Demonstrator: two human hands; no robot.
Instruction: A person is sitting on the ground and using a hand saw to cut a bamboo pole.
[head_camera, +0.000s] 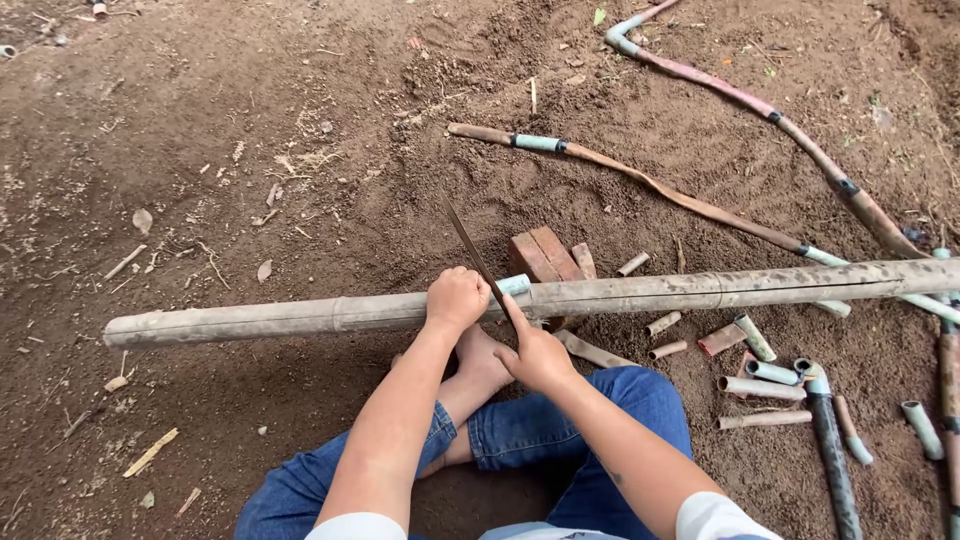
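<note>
A long dusty bamboo pole (250, 319) lies across the dirt from left to right, resting on a reddish brick (541, 255). My left hand (456, 298) grips the pole from above near its middle. My right hand (536, 352) holds the handle of a thin dark saw blade (468, 243), which slants up and away across the pole just right of my left hand. A pale blue-green band (514, 285) shows on the pole at the blade. My bare foot (482, 368) rests under the pole, my legs in blue jeans.
Several short cut pipe pieces (760, 383) lie on the soil at the right. Long bent brown pipes (690, 203) with dark and pale couplings curve across the upper right. Small sticks and dry leaves dot the dirt at the left.
</note>
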